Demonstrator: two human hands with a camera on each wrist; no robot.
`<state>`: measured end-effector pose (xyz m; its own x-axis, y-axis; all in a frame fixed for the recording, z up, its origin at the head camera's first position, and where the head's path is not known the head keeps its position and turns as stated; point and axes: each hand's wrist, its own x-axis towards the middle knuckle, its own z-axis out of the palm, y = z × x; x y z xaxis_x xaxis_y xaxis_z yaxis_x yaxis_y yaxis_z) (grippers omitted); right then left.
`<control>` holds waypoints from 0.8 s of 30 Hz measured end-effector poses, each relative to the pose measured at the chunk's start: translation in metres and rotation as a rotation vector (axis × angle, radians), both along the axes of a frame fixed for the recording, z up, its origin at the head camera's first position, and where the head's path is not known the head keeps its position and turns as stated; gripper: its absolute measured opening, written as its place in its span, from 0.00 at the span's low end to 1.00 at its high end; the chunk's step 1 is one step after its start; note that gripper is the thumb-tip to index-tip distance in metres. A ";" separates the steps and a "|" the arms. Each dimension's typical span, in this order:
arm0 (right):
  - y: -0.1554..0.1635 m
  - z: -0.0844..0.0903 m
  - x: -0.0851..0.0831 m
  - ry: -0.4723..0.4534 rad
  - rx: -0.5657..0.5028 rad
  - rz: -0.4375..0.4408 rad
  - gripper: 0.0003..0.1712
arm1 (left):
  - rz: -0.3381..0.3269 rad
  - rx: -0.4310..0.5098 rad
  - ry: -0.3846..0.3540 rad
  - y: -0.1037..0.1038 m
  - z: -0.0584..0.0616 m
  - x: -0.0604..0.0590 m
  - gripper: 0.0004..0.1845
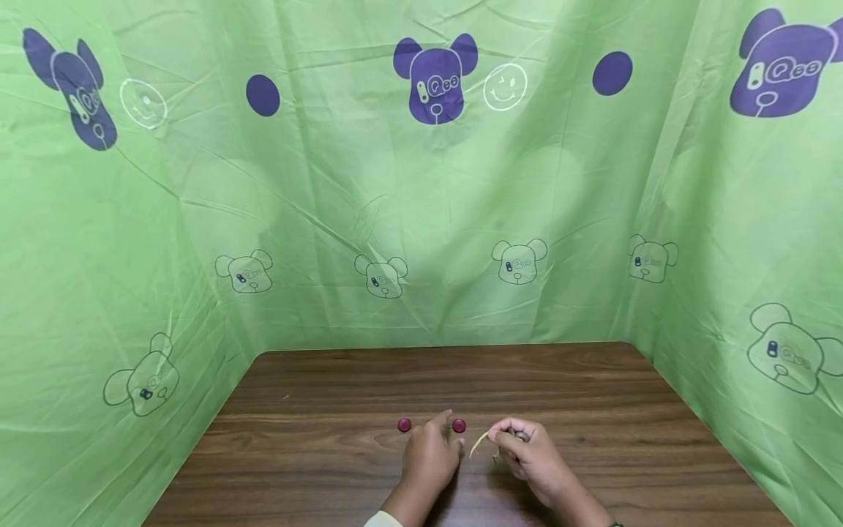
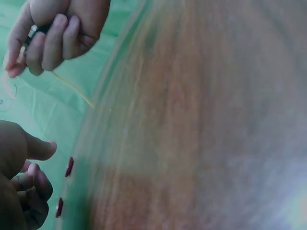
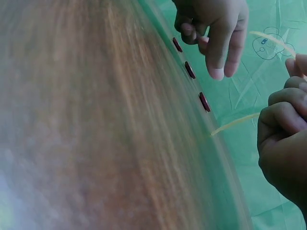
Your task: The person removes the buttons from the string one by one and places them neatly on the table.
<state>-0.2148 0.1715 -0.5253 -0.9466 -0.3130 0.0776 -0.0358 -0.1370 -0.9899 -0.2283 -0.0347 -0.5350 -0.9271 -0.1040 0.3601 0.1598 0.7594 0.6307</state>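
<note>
Dark wood-grain table [image 1: 316, 454], enclosed on three sides by green printed cloth [image 1: 369, 205]. Bore three small round maroon buttons [image 3: 205, 102] in a row near the front centre, one largely hidden in the head view.

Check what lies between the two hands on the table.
A pale cord end from the right hand, above bare wood; one red disc lies beside the left hand, head view.

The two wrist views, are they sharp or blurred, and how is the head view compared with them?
Head view: sharp and evenly lit, the table grain clear, only soft shadows under the left hand and right hand. Left wrist view: the table is smeared by blur, while the right hand and the string are fairly clear. Right wrist view: the table is streaked, the buttons readable.
</note>
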 end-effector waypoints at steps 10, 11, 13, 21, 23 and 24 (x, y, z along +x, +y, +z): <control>0.002 0.003 -0.001 -0.047 0.019 -0.004 0.11 | -0.063 -0.087 0.063 -0.002 0.009 0.014 0.31; 0.002 0.003 -0.001 -0.047 0.012 0.010 0.12 | -0.065 -0.095 0.060 -0.002 0.011 0.016 0.31; 0.003 0.004 -0.001 -0.037 -0.010 0.050 0.15 | -0.067 -0.116 0.054 -0.003 0.012 0.019 0.31; 0.004 0.007 -0.001 0.004 -0.062 0.177 0.19 | -0.079 -0.262 0.150 -0.007 0.014 0.034 0.33; 0.002 0.007 -0.001 -0.003 -0.060 0.179 0.15 | -0.093 -0.280 0.161 -0.008 0.013 0.038 0.33; 0.002 0.006 -0.001 -0.005 -0.060 0.179 0.14 | -0.102 -0.289 0.162 -0.009 0.012 0.040 0.32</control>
